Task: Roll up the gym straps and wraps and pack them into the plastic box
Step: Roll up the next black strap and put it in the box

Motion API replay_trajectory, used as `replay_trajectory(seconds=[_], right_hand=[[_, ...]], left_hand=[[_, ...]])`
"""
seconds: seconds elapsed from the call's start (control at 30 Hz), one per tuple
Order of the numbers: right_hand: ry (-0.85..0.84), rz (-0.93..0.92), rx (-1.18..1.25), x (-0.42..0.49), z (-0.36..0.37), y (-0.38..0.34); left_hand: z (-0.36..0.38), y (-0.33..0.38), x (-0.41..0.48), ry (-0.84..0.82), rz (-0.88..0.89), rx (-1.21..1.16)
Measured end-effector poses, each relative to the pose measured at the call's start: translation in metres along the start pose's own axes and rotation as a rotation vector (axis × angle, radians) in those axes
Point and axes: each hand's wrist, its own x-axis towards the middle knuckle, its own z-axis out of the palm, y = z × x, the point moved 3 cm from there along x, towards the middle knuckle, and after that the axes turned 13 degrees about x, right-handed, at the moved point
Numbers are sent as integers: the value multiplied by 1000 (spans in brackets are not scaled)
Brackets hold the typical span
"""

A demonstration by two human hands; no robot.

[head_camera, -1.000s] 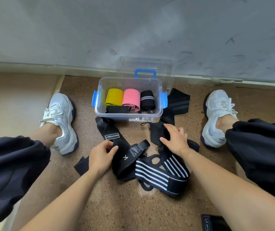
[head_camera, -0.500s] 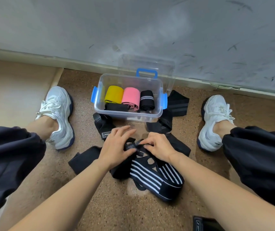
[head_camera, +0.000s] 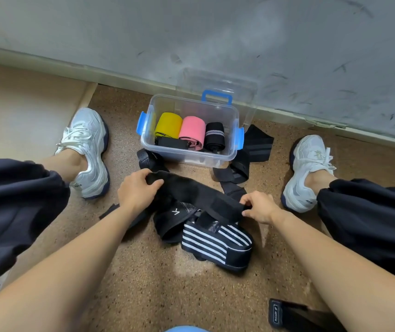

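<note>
A clear plastic box (head_camera: 227, 111) with blue latches stands on the floor by the wall. Inside lie a yellow roll (head_camera: 168, 123), a pink roll (head_camera: 192, 130) and a black roll (head_camera: 214, 135). In front of it a black strap (head_camera: 196, 195) is stretched between my hands. My left hand (head_camera: 136, 190) grips its left end and my right hand (head_camera: 258, 207) pinches its right end. Under the strap lies a heap of black wraps, one with white stripes (head_camera: 215, 240).
The box's clear lid (head_camera: 215, 80) leans on the grey wall behind it. More black wraps (head_camera: 254, 149) lie right of the box. My white shoes (head_camera: 86, 149) (head_camera: 306, 171) flank the pile. Another black strap (head_camera: 287, 315) lies at the lower right.
My hands met at the middle of the pile, took hold of a black strap, then moved apart and lifted it, pulling it out straight.
</note>
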Motion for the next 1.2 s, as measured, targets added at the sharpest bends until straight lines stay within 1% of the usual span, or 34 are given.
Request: replay_trajectory(seconds=[0.1, 0.13, 0.2, 0.27, 0.3, 0.33, 0.4, 0.47, 0.5, 0.53, 0.57, 0.63, 0.73, 0.8, 0.9, 0.93, 0.97, 1.03, 1.1, 1.13, 1.2], right_hand=[[85, -59, 262, 7, -4, -12], [113, -91, 358, 8, -8, -19], [162, -146, 518, 11, -18, -32], [170, -190, 607, 13, -26, -47], [166, -198, 650, 13, -29, -52], [155, -190, 705, 12, -31, -57], [104, -129, 874, 11, -33, -62], [47, -57, 1026, 10, -34, -64], [24, -33, 1061, 10, -35, -64], [0, -20, 1073, 8, -36, -64], [-31, -17, 1085, 6, -38, -66], [-108, -29, 1135, 4, -35, -66], [-178, -55, 1131, 2, -29, -68], [-169, -64, 1049, 0, -25, -70], [-207, -75, 872, -3, -17, -66], [-195, -85, 831, -3, -13, -63], [-150, -92, 809, -1, -11, -61], [8, -120, 789, -2, -17, -60], [177, -169, 796, -3, -33, -60], [233, -179, 791, -5, -42, -59], [276, -185, 763, -8, -59, -55]], left_hand=[[-2, -1, 0, 3, -124, -163], [-2, 1, -1, 0, -126, -213], [1, 6, -1, -37, -75, -330], [8, 17, -4, -113, 13, -419], [10, 24, -9, -135, 70, -417], [11, 32, -13, -120, 144, -390], [11, 48, -22, -51, 282, -320], [14, 65, -32, -105, 437, -303], [17, 73, -35, -153, 506, -279], [21, 80, -38, -202, 539, -255], [24, 85, -41, -247, 523, -259], [31, 90, -45, -315, 410, -345], [43, 90, -52, -333, 298, -476], [47, 86, -52, -332, 224, -572], [48, 77, -41, -340, 84, -785], [45, 76, -39, -356, 42, -847], [42, 77, -36, -371, 13, -894], [38, 77, -32, -399, -10, -959], [39, 74, -28, -394, -19, -956], [43, 71, -26, -369, -21, -889], [55, 67, -25, -335, -13, -661]])
